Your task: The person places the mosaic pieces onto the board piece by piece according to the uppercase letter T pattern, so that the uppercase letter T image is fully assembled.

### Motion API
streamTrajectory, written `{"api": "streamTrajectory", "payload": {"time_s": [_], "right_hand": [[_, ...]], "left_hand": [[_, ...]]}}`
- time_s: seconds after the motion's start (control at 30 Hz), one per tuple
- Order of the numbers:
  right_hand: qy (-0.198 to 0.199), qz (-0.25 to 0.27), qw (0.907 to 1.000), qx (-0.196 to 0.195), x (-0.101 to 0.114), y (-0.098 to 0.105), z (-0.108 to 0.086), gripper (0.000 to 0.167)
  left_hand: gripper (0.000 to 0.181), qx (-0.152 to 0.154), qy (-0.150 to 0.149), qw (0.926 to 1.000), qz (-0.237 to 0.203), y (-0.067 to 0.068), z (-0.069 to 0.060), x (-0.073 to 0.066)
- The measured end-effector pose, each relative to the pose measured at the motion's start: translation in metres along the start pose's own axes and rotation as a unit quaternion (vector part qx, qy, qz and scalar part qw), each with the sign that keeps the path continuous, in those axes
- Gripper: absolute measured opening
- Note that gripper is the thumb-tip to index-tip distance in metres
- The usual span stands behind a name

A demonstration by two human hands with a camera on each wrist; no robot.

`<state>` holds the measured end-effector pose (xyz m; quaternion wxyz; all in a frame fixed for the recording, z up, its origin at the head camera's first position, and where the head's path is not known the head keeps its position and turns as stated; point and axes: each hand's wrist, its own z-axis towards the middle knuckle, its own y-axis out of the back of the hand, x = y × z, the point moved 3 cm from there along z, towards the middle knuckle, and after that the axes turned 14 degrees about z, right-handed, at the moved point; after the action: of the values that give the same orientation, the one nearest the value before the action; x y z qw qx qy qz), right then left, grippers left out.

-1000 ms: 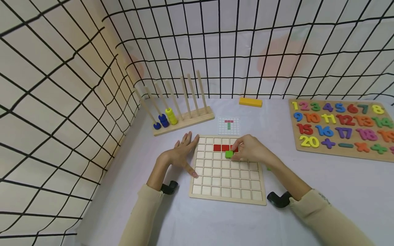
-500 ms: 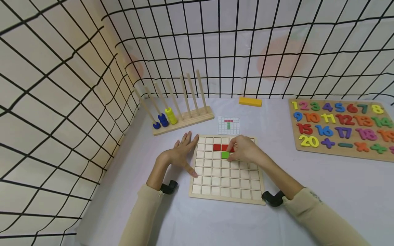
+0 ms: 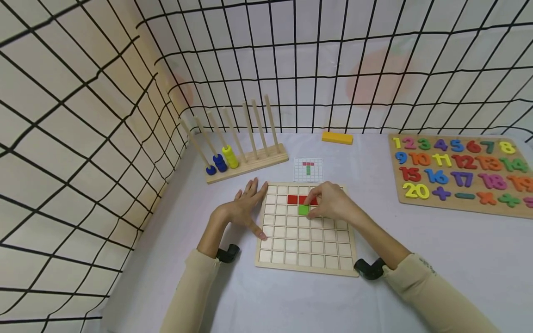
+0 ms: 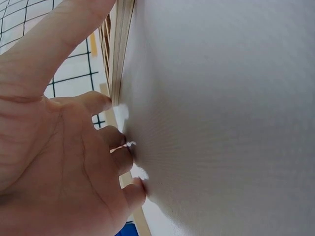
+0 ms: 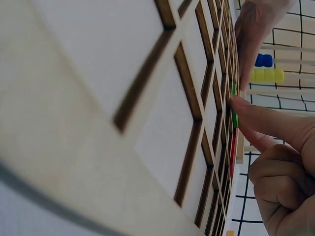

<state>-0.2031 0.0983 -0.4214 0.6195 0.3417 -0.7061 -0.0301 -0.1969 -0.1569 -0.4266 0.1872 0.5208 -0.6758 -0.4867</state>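
Observation:
A wooden grid board (image 3: 291, 245) lies flat before me. Three red tiles (image 3: 293, 200) form a row near its top, the rightmost partly covered by my right hand (image 3: 333, 201). That hand's thumb and index finger pinch the right side of a green tile (image 3: 303, 210), which sits in the cell under the middle red one. The right wrist view shows the fingertips on the green tile (image 5: 235, 120) at the board's surface. My left hand (image 3: 239, 212) spreads along the board's left edge, thumb on the frame. In the left wrist view its fingertips touch the white tabletop (image 4: 221, 123).
Behind the board lies a card (image 3: 300, 175) printed with a red-and-green T on a grid. A peg abacus (image 3: 258, 162) with blue and yellow beads stands back left. A yellow block (image 3: 337, 138) rests near the wire mesh. A number puzzle board (image 3: 454, 206) lies right.
My right hand has moved slightly left, shifting the green tile into the cell below the middle red tile; in the last half second it stays there. The left hand has stayed still.

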Motion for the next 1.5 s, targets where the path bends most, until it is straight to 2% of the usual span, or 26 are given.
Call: {"api": "streamTrajectory", "payload": {"time_s": [0.23,0.4,0.57,0.77,0.93,1.13,1.33,1.5], "right_hand": [[0.0,-0.001,1.0,-0.001,-0.001,0.003,0.0,0.023],[-0.005,0.02,0.9998,-0.002,-0.008,0.02,-0.007,0.028],[0.015,0.024,0.9995,-0.016,-0.018,0.048,-0.025,0.03],[-0.014,-0.005,0.9992,-0.038,-0.041,0.077,-0.053,0.039],[-0.04,-0.007,0.9984,-0.04,-0.066,0.092,-0.076,0.045],[-0.055,0.014,0.9981,-0.022,-0.086,0.092,-0.091,0.049],[-0.053,0.031,0.9981,-0.006,-0.085,0.088,-0.095,0.053],[-0.063,0.027,0.9976,-0.01,-0.084,0.087,-0.096,0.055]], "left_hand": [[0.151,0.0,0.001,1.0,0.002,0.001,0.0,0.0],[0.151,0.003,0.001,1.0,0.004,0.001,-0.002,0.0],[0.151,0.003,0.001,1.0,0.006,0.002,-0.001,0.0],[0.151,0.002,0.001,1.0,0.009,0.0,-0.001,0.001],[0.149,0.002,0.0,1.0,0.01,-0.001,0.0,0.001],[0.149,0.0,-0.005,1.0,0.006,0.0,0.001,0.001],[0.15,-0.001,-0.004,1.0,0.005,0.001,-0.001,0.001],[0.15,0.0,-0.004,1.0,0.007,0.001,-0.001,0.001]]}}
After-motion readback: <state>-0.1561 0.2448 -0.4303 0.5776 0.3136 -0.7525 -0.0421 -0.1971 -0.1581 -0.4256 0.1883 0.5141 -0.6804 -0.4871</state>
